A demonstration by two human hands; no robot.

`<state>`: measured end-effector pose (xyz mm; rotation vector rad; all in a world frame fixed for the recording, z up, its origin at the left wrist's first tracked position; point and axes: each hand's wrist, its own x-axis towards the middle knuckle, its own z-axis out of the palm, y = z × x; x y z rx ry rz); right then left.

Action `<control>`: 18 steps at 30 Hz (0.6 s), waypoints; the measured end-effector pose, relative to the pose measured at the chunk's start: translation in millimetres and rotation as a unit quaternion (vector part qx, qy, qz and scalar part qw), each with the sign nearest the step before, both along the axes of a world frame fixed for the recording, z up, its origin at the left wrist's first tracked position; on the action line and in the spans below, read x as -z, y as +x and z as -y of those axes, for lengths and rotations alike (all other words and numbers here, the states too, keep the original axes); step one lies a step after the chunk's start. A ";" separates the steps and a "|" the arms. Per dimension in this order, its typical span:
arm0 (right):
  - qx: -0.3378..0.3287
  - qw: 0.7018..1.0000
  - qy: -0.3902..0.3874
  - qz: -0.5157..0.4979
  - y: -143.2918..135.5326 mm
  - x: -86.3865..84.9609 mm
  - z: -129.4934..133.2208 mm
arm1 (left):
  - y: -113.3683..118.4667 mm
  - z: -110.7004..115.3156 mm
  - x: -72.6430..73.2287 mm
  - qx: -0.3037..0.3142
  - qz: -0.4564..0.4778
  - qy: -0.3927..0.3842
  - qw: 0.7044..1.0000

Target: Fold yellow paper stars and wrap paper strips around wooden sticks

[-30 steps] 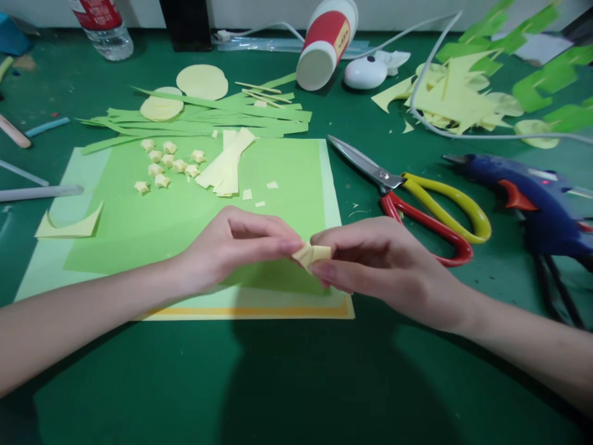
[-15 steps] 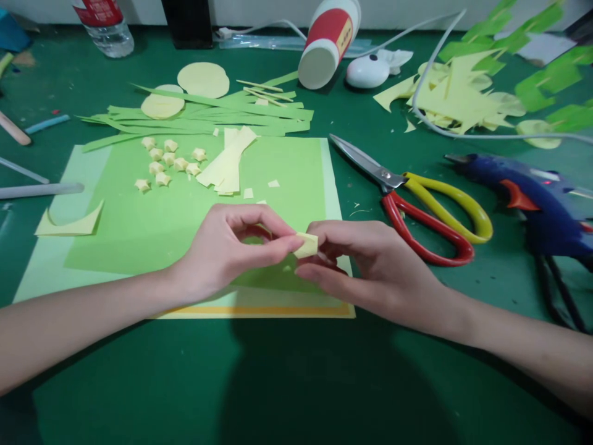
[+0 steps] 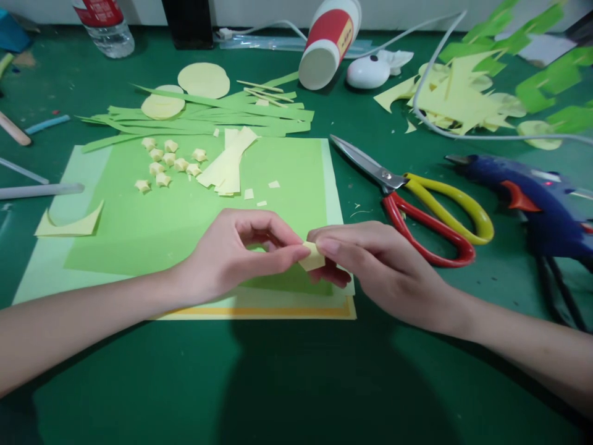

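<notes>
Between my two hands is a small folded pale-yellow paper piece (image 3: 314, 258), flat with straight edges. My left hand (image 3: 252, 247) pinches its left corner between thumb and forefinger. From the other side, my right hand (image 3: 370, 262) grips its upper right edge with thumb and fingers. Both hands hover over the green paper sheets (image 3: 152, 241). On those sheets lie several small folded paper stars (image 3: 180, 164). Beside the stars is a crossed stack of pale-yellow paper strips (image 3: 229, 162), with tiny paper scraps (image 3: 249, 194) near it.
Scissors (image 3: 386, 176) with red and yellow handles lie right of the sheets, then a blue glue gun (image 3: 523, 191). Green paper strips (image 3: 208, 117) spread behind. A paper cup (image 3: 327, 46) lies on its side near a white cable (image 3: 430, 74). A bottle (image 3: 109, 34) stands back left.
My right thumb has come up onto the paper piece and now presses its edge. The piece has shifted slightly right and down and turned a little.
</notes>
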<state>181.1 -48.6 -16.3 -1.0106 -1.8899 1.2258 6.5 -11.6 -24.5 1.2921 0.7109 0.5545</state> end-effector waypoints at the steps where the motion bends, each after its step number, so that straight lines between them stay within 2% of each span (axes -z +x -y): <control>1: 0.001 1.000 0.012 0.007 0.3 -0.8 -0.2 | 0.1 -0.4 -0.5 0.011 -0.001 -0.015 1.000; 5: -0.022 0.998 0.051 0.028 3.3 -5.2 -1.1 | 1.0 -4.3 -7.1 0.074 -0.023 -0.032 0.996; 7: -0.043 0.997 0.056 0.026 5.0 -7.4 -1.6 | 1.3 -6.4 -12.5 0.124 -0.061 0.009 0.990; 10: -0.065 0.996 0.055 0.025 6.5 -10.2 -2.6 | 0.9 -7.8 -19.4 0.187 -0.111 0.110 0.970; 13: -0.061 0.996 0.058 0.017 6.9 -11.6 -3.3 | -0.8 -6.3 -22.3 0.159 -0.112 0.197 0.961; 18: 0.010 0.995 0.101 -0.017 7.0 -10.8 0.4 | -4.1 -1.6 -23.7 0.074 -0.056 0.247 0.965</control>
